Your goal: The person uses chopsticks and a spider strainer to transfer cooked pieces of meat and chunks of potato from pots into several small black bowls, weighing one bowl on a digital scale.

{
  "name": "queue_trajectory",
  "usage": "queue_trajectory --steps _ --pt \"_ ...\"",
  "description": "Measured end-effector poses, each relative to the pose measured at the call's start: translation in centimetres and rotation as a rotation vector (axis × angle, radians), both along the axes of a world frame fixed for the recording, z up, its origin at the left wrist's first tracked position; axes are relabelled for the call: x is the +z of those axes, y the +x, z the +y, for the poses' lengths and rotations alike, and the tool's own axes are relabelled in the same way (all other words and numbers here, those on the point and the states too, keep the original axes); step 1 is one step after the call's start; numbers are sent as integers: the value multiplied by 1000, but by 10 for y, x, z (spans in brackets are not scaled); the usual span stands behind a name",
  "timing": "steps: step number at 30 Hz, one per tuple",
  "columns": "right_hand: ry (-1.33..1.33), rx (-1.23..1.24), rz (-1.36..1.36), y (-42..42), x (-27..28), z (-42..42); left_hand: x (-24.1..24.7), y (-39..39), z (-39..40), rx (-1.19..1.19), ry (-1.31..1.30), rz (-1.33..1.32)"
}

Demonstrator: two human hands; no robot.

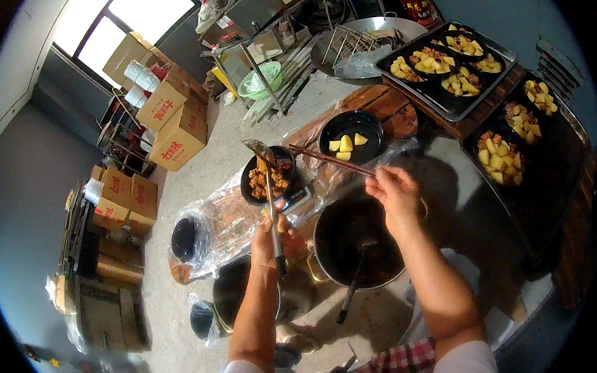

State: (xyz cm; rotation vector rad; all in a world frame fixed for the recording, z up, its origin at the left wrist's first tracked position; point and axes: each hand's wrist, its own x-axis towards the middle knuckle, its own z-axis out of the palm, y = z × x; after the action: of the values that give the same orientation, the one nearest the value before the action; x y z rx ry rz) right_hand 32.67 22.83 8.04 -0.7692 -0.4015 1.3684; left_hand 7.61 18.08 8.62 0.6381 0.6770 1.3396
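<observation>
My left hand (270,240) grips the handle of a metal ladle (259,148), its scoop tilted over a black bowl (245,189). Brown chunks of cooked meat (269,180) fill part of that bowl, which rests on a digital scale (297,201). Wooden chopsticks (333,161) extend leftward from my right hand (394,192), their tips near the bowl's upper right rim. Just beyond them, a second black bowl (327,132) contains several potato pieces (345,144). Below my right hand stands a large metal pot (317,249) with dark contents and another long-handled utensil (352,287) leaning in it.
Two trays, one at upper right (454,116) and one at right (543,201), carry black bowls of potato and meat. Plastic film (213,232) covers the wooden board under the scale. Another pot (228,290) is beside my left forearm. Cardboard boxes (178,138) are stacked at left.
</observation>
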Motion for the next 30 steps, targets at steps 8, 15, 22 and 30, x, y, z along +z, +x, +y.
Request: queue_trajectory --steps 8,15,22,30 --pt "20 -2 -16 0 -5 2 10 6 0 94 3 43" --pt "35 3 26 -7 -7 3 18 -14 -27 138 17 341" --pt "43 30 25 -8 -14 1 30 -38 -148 220 -132 473" --pt "80 88 -35 -12 -7 -14 12 -64 -288 446 -488 627"
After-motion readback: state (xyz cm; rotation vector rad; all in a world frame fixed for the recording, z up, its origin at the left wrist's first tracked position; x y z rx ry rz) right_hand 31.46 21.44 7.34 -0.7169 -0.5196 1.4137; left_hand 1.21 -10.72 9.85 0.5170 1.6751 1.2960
